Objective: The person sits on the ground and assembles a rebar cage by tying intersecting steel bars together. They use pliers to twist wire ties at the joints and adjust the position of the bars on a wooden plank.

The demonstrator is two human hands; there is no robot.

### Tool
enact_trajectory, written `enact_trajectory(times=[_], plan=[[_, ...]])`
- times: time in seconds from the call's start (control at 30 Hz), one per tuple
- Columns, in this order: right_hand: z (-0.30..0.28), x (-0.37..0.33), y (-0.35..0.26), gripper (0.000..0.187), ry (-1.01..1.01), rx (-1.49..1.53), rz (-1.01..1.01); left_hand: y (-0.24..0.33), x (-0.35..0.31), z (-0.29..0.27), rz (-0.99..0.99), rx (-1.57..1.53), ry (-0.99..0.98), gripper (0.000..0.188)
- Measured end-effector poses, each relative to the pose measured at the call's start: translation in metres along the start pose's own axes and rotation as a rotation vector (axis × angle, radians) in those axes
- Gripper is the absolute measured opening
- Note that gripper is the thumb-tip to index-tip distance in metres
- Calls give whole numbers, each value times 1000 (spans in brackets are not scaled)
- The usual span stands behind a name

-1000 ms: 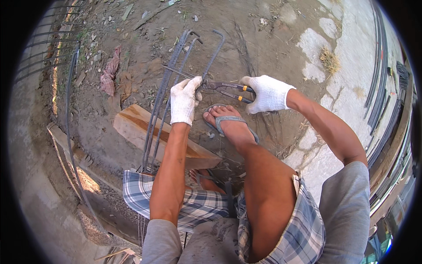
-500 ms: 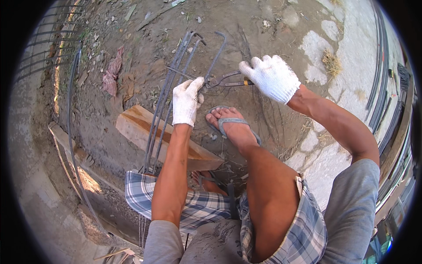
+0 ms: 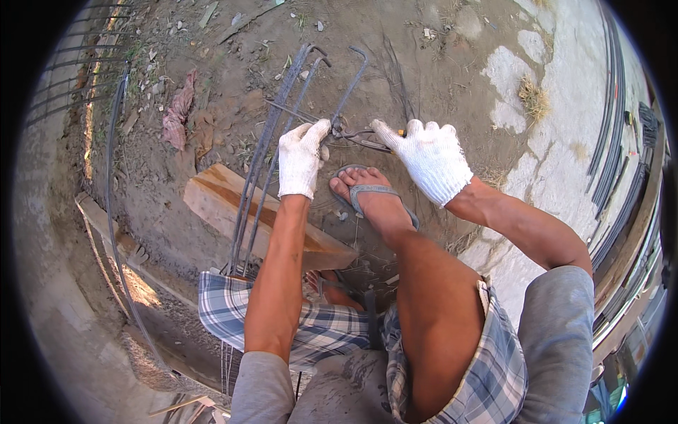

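Note:
My left hand (image 3: 300,161), in a white knit glove, is closed with thumb and fingers pinched round a thin steel bar (image 3: 291,111). Just past its fingertips rises a hooked rebar (image 3: 351,85). My right hand (image 3: 432,155), gloved the same way, grips dark pincers (image 3: 373,145) with yellow on the handles. The jaws of the pincers meet the metal beside my left fingertips; exactly what they bite is too small to make out. Several long bent rebars (image 3: 263,145) slant past my left hand, leaning across a wooden block (image 3: 233,194).
My sandalled foot (image 3: 374,194) stands on the dirt below the pincers. A crumpled reddish cloth (image 3: 179,113) lies to the left. Along the right run dark bars (image 3: 609,169) beside pale concrete (image 3: 565,106). A bar grid (image 3: 78,71) stands at the far left.
My right hand has moved left and slightly down, closer to my left hand, and the pincers have tilted with it. My left hand stays almost in place.

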State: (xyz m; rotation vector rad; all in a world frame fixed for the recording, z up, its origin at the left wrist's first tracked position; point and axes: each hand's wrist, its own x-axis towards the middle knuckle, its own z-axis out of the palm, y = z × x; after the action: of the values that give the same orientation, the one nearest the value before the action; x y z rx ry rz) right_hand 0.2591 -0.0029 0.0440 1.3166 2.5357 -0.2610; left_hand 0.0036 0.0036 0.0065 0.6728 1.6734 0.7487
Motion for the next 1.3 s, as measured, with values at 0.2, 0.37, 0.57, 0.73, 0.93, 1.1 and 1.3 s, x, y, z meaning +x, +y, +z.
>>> enact_trajectory(times=[0.2, 0.37, 0.57, 0.73, 0.93, 1.1, 1.3], plan=[[8, 1, 5, 44, -128, 494, 49, 4, 0, -1, -28, 0, -17, 30], [32, 10, 30, 45, -712, 1579, 139, 5, -1, -2, -35, -25, -45, 29], [42, 13, 33, 75, -307, 1140, -29, 2, 0, -2, -10, -39, -40, 25], [27, 14, 27, 93, -320, 1000, 44, 2, 0, -2, -24, -10, -41, 26], [12, 10, 15, 64, -196, 732, 96, 2, 0, -3, -13, 0, -42, 27], [10, -9, -3, 49, 131, 286, 113, 0, 1, -3, -16, 15, -44, 27], [26, 0, 1, 39, 35, 519, 149, -5, 4, -3, -11, -44, -50, 29]])
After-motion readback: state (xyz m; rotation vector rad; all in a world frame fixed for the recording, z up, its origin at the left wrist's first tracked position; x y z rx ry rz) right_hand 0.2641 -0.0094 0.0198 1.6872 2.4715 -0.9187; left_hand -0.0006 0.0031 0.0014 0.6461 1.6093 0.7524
